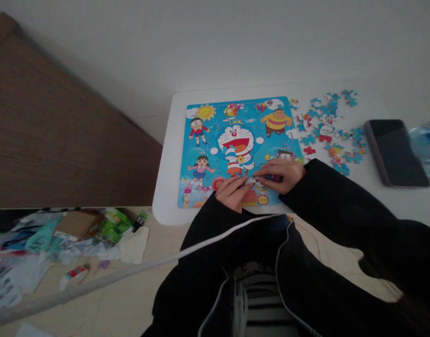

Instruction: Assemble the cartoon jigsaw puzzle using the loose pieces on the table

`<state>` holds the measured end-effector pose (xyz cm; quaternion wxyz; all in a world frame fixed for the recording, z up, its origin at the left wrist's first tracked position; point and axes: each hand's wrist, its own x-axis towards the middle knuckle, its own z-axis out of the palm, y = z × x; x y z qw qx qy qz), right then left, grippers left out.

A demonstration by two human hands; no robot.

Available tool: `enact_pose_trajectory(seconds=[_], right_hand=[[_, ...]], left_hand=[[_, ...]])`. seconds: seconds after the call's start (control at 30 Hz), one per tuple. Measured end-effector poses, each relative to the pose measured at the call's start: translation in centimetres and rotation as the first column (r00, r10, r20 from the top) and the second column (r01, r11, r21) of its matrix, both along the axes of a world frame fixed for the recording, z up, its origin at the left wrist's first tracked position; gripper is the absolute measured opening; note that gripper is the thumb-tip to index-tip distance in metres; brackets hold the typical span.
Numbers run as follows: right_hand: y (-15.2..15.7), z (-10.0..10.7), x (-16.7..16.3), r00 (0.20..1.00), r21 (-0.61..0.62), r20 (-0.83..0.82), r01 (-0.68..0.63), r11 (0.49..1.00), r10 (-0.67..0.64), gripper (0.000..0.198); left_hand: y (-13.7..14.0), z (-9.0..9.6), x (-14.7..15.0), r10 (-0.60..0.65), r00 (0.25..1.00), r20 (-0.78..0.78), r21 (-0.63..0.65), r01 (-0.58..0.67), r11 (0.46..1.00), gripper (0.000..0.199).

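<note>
A cartoon jigsaw puzzle board [215,140] was laid flat on the white table [166,187] at the centre of the frame, square to the near edge, so that its lower rows could be reached by both hands. The left hand [232,192] and the right hand [281,174] were brought together over the board's lower middle, fingertips meeting on a small puzzle piece [254,181] that was pinched and pressed between them; both hands were closed about it, the piece lying on the board's surface just below the blue robot-cat figure [238,147]. Whether the piece was already seated could not be told. The loose puzzle pieces [327,126] were scattered to the right of the board, near enough to be picked from. A dark smartphone [396,152] was set face up further right, well apart from the work. Packaging litter [77,229] was spread on the floor at lower left.
</note>
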<state>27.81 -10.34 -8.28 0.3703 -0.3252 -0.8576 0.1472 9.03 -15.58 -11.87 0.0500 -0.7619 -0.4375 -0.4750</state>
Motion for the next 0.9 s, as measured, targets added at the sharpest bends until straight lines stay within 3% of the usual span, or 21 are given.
enact_pose_trajectory(seconds=[0.07, 0.2, 0.37, 0.57, 0.7, 0.8, 0.9], right_hand=[[-0.1, 0.2, 0.0, 1.000, -0.009, 0.020, -0.016, 1.000, 0.016, 0.018], [-0.2, 0.2, -0.1, 1.000, -0.011, 0.005, -0.008, 1.000, 0.008, 0.017], [-0.2, 0.0, -0.3, 0.998, 0.017, 0.059, -0.009, 1.000, 0.008, 0.022], [-1.1, 0.2, -0.6, 0.983, 0.130, 0.183, -0.047, 0.990, 0.022, 0.022], [-2.2, 0.6, -0.6, 0.951, 0.143, 0.308, -0.055, 0.988, 0.009, 0.024], [-2.7, 1.0, -0.7, 0.931, 0.135, 0.364, -0.048, 0.990, -0.005, 0.024], [-2.9, 1.2, -0.8, 0.931, 0.160, 0.362, -0.008, 0.987, -0.051, 0.023]], left_hand=[[0.0, 0.1, -0.1, -0.036, 0.999, 0.004, -0.004, 0.036, 0.999, 0.041], [-0.2, 0.9, 0.0, -0.077, 0.994, -0.073, -0.146, 0.066, 0.987, 0.035], [-0.5, 1.3, 0.2, -0.063, 0.995, -0.078, -0.095, 0.056, 0.994, 0.035], [-1.3, 1.5, 0.2, -0.063, 0.978, -0.198, -0.047, 0.055, 0.997, 0.025], [-3.0, 1.1, 0.8, 0.010, 0.987, -0.161, -0.103, -0.027, 0.994, 0.045], [-4.2, 0.9, 1.1, 0.054, 0.972, -0.229, -0.175, -0.096, 0.980, 0.055], [-4.4, 0.7, 0.9, 0.040, 0.968, -0.248, -0.153, -0.080, 0.985, 0.059]])
